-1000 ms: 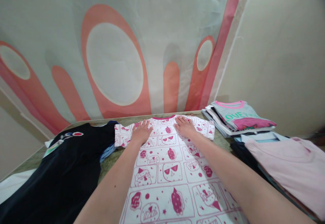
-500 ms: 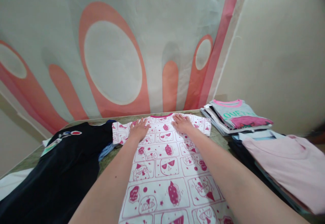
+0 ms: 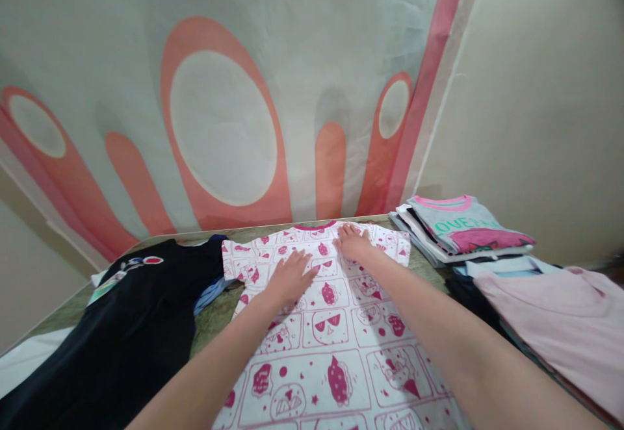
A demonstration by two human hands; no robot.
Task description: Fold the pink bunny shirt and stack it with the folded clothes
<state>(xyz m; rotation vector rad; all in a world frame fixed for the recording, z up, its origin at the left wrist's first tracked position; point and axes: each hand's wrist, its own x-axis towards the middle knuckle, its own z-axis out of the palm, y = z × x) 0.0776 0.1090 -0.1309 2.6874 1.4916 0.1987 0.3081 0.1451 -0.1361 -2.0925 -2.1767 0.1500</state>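
Observation:
A white T-shirt [image 3: 336,345] with a magenta cartoon print lies spread out in front of me, its collar toward the wall and its short sleeves out to both sides. My left hand [image 3: 291,277] rests on or just over the chest of the shirt, palm down with the fingers extended. Near the collar, on the right shoulder area, my right hand [image 3: 351,241] lies flat with its fingers spread. Neither hand grips the cloth. The lower end of the shirt runs out of view at the bottom.
On the left lies a black T-shirt [image 3: 146,326] over other garments, with white cloth [image 3: 34,355] beside it. At right are a folded stack topped by a grey and pink shirt [image 3: 470,222] and a pile under a pale pink shirt [image 3: 560,313]. A printed wall [image 3: 302,92] stands behind.
My left hand has moved from the left shoulder of the printed shirt down and right to its chest. My right hand stays near the collar. The view has shifted slightly.

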